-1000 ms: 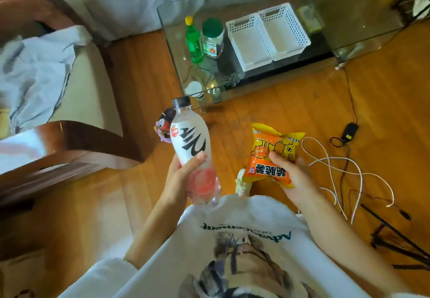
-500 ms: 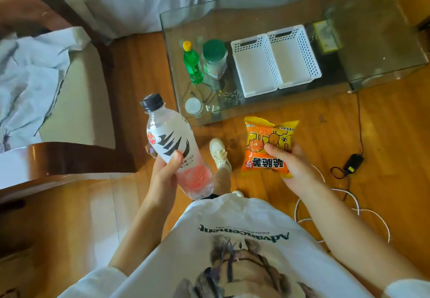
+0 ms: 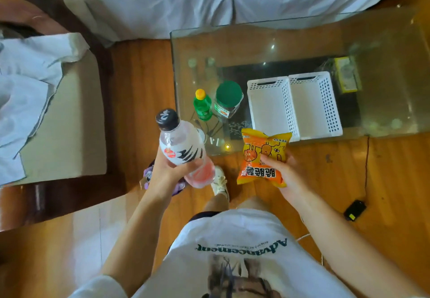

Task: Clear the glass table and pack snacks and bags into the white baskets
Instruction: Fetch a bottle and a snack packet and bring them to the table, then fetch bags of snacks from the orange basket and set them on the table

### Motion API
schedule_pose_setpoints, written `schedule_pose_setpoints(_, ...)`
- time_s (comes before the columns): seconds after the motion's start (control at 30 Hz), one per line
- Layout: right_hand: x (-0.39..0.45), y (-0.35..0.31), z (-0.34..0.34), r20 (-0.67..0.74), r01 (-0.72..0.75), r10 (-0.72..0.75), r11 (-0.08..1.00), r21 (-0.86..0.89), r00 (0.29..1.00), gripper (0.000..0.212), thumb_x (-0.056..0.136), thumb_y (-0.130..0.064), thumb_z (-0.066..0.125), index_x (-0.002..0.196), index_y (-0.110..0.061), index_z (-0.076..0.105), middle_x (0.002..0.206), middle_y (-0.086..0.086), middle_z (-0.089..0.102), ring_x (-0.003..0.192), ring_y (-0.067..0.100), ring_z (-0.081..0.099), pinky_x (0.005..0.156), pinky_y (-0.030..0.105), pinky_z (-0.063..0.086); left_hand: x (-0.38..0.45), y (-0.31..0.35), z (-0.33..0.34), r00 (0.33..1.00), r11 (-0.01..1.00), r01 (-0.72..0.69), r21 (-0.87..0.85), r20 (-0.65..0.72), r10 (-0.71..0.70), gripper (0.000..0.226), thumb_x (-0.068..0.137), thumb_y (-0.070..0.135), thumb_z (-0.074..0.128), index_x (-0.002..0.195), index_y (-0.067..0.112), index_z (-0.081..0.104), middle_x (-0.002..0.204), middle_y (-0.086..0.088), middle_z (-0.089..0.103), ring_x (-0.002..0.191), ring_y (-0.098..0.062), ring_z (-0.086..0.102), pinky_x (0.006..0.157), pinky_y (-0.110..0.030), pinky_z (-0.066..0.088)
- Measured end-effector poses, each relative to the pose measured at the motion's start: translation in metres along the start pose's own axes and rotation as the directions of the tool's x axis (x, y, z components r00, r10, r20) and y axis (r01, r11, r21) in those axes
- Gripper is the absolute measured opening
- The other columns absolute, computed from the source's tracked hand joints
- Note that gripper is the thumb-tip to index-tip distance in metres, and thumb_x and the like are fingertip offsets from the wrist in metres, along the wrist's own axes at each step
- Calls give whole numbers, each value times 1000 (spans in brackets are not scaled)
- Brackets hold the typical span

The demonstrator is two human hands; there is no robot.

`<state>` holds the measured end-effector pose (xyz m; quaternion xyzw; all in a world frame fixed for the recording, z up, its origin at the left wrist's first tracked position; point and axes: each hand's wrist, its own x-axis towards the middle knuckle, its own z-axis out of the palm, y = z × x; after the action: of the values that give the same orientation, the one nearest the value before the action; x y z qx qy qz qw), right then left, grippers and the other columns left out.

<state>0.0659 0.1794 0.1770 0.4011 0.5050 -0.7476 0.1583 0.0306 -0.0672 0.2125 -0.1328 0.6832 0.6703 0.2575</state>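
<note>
My left hand (image 3: 166, 172) grips a clear drink bottle (image 3: 181, 146) with a black cap and pink liquid, held tilted just short of the glass table's (image 3: 302, 39) near-left corner. An orange snack bag (image 3: 263, 156) is pinched in my right hand (image 3: 287, 176), its top edge over the table's front rim. Two white perforated baskets, one left (image 3: 271, 109) and one right (image 3: 314, 104), stand side by side on the table with nothing in them. To their left stand a small green bottle (image 3: 203, 107) and a green-lidded jar (image 3: 228, 99).
A yellow-green packet (image 3: 346, 74) lies behind the right basket. A sofa under white sheets (image 3: 162, 2) runs behind the table; an armchair (image 3: 60, 116) with cloth stands left. A black adapter (image 3: 354, 209) and cable lie on the wooden floor at right. My shoe (image 3: 220, 182) is below the table edge.
I have stepped toward the table, so it and the baskets sit closer and lower in view. Both hands have carried the bottle and snack bag forward to the table's front edge.
</note>
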Motion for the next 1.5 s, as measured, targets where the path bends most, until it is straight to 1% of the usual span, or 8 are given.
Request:
schedule_pose_setpoints(0.07,30,0,9,-23,-30,29,997,-68,999,64,51,-20,80,111,-19,59,91,-1,74,83,19,71,67,32,53,28,-4,-1,995,999,50,10,-83,-49,80,54,19,81,121,-3,44,85,-21,61,66,-36,60,54,-51,53)
schedule_pose_setpoints(0.3,162,29,27,-76,-112,97,966,-233,992,44,76,-8,71,114,-17,50,103,1,63,89,18,63,79,35,51,133,-69,12,946,988,-28,154,-316,76,61,57,-6,82,100,25,53,85,15,68,73,6,63,58,-2,46)
schedule_pose_setpoints(0.43,226,52,34,-86,-90,65,939,-333,994,41,79,-5,69,114,-12,50,102,0,60,88,16,59,66,22,44,178,-114,19,933,988,18,155,-358,39,67,52,10,86,99,40,48,94,17,64,80,9,61,68,-7,49)
schedule_pose_setpoints(0.63,276,89,32,-124,-132,77,831,-541,989,32,75,-6,73,103,-9,56,103,10,63,96,27,60,88,41,48,209,-159,24,946,974,103,203,-322,-33,62,48,16,80,100,33,53,96,10,64,88,-2,61,76,-20,50)
schedule_pose_setpoints(0.77,292,95,34,-154,-164,91,809,-565,984,43,78,-3,69,118,-5,54,109,11,62,97,26,60,89,43,49,214,-168,27,951,958,96,271,-309,-8,63,47,17,83,105,13,59,103,-11,64,103,-36,57,86,-54,48)
schedule_pose_setpoints(0.93,304,100,35,-168,-159,72,795,-585,983,31,82,-10,66,111,-11,55,90,-2,57,69,4,51,56,18,36,214,-169,29,934,973,125,194,-353,-49,67,41,33,80,96,59,51,110,-1,61,106,-23,59,89,-52,50)
schedule_pose_setpoints(1.37,289,81,19,-164,-203,128,763,-614,978,63,84,-10,64,140,-15,36,136,7,53,124,25,50,105,43,38,210,-167,33,904,969,237,75,-381,-192,94,60,-5,79,137,23,35,129,-2,54,118,-19,54,95,-44,49)
schedule_pose_setpoints(1.5,268,58,21,-137,-236,193,753,-614,972,72,84,-11,65,145,-18,27,147,10,39,134,28,39,110,48,33,192,-157,33,859,940,325,-104,-384,-340,102,69,-25,58,148,21,15,145,-12,39,127,-24,45,69,-31,52)
